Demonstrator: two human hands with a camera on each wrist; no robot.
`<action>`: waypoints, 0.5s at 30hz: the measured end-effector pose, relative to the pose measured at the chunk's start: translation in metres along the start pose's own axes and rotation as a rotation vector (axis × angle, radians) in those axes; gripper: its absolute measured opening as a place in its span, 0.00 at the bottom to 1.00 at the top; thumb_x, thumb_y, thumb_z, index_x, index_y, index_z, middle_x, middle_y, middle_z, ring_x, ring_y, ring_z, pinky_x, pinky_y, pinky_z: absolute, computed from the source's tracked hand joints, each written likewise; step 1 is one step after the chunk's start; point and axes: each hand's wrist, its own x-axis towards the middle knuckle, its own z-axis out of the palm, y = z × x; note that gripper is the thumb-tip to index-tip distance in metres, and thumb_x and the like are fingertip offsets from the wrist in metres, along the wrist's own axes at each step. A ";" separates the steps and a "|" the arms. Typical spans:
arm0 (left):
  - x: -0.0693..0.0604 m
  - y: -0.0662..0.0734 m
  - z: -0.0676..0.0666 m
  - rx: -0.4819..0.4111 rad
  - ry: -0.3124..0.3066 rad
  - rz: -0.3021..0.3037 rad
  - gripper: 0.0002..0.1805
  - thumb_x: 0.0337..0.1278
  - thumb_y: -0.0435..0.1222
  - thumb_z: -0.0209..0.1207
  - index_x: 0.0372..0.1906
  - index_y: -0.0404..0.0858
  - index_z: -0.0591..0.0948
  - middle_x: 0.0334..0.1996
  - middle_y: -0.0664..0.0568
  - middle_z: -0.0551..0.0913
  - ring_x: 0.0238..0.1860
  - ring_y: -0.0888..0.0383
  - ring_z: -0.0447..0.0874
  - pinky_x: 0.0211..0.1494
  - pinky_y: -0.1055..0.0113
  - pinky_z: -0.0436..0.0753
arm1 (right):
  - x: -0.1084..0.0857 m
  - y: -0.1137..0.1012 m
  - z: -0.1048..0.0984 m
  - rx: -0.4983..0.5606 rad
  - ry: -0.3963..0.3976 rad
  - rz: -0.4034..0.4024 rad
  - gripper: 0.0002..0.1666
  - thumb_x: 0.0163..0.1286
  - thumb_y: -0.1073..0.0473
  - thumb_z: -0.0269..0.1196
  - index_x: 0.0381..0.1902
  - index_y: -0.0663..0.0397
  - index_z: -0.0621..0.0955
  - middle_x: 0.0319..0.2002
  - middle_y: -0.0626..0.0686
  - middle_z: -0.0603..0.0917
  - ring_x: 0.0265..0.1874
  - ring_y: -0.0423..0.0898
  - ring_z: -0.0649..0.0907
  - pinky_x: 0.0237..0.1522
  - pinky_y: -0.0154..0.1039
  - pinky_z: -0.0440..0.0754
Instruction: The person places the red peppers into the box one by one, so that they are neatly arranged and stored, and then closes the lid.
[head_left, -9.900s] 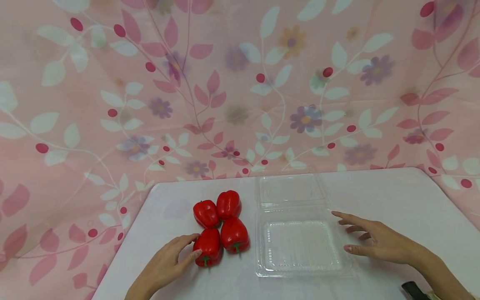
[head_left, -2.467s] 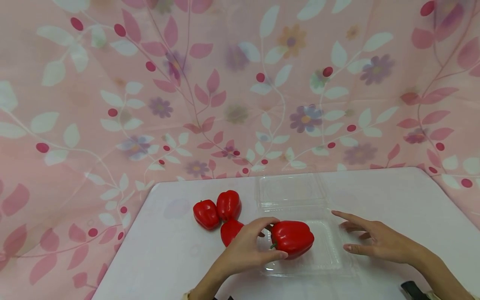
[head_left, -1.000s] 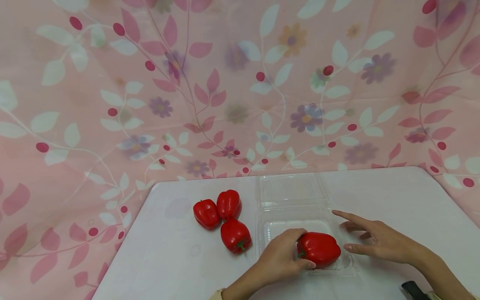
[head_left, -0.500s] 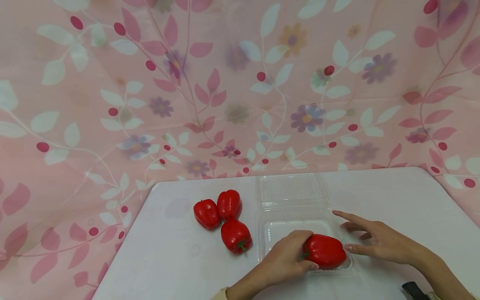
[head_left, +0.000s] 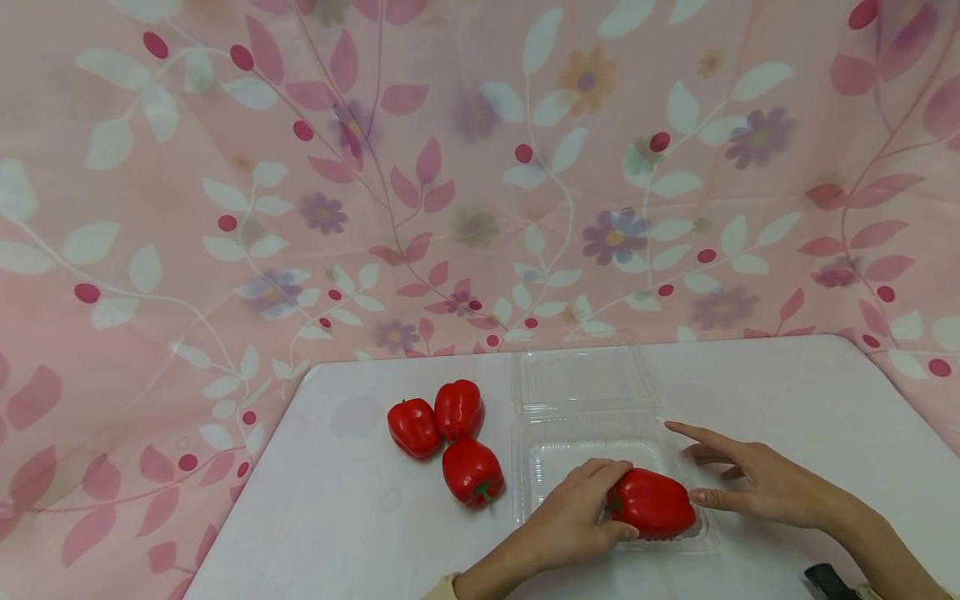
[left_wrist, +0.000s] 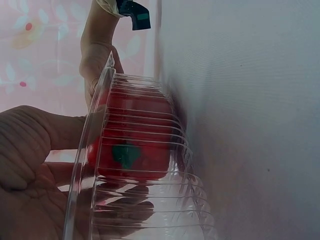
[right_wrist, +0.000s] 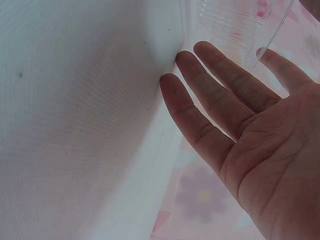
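Note:
My left hand grips a red bell pepper by its stem end, thumb on the near side and fingers on the far side. The pepper lies on its side in the front right part of a clear plastic clamshell container, whose lid is folded back. Through the container's ribbed wall, the left wrist view shows the pepper's green stem. Beside the container's right edge, my right hand holds nothing. Its fingers are spread and relaxed, some tips at the tabletop.
To the container's left, three more red bell peppers sit in a touching cluster: one at left, one behind, one in front. The white table ends at a pink floral curtain. A black strap shows at the right wrist.
My left hand took the front-left pepper from the cluster and carried it right into the container, shifting slightly further right in the last second. The right hand has stayed put.

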 end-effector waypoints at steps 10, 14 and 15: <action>-0.001 0.003 -0.007 -0.040 -0.014 -0.019 0.38 0.51 0.42 0.73 0.68 0.48 0.70 0.59 0.64 0.74 0.53 0.69 0.72 0.47 0.75 0.80 | 0.000 0.001 0.000 -0.001 -0.003 -0.007 0.49 0.61 0.44 0.69 0.76 0.37 0.60 0.62 0.55 0.77 0.52 0.49 0.82 0.42 0.40 0.84; -0.003 0.003 -0.012 -0.038 -0.021 -0.022 0.37 0.53 0.44 0.71 0.69 0.48 0.69 0.61 0.63 0.74 0.56 0.67 0.72 0.50 0.72 0.80 | 0.000 0.001 0.000 -0.005 -0.008 -0.011 0.49 0.61 0.44 0.69 0.76 0.39 0.61 0.62 0.55 0.77 0.52 0.48 0.82 0.42 0.38 0.84; -0.003 0.002 -0.013 -0.043 -0.022 -0.024 0.37 0.54 0.45 0.71 0.69 0.49 0.69 0.61 0.63 0.74 0.57 0.66 0.72 0.51 0.71 0.80 | 0.000 0.000 -0.001 -0.004 -0.008 -0.013 0.48 0.61 0.44 0.69 0.76 0.40 0.61 0.62 0.55 0.77 0.52 0.48 0.82 0.42 0.38 0.84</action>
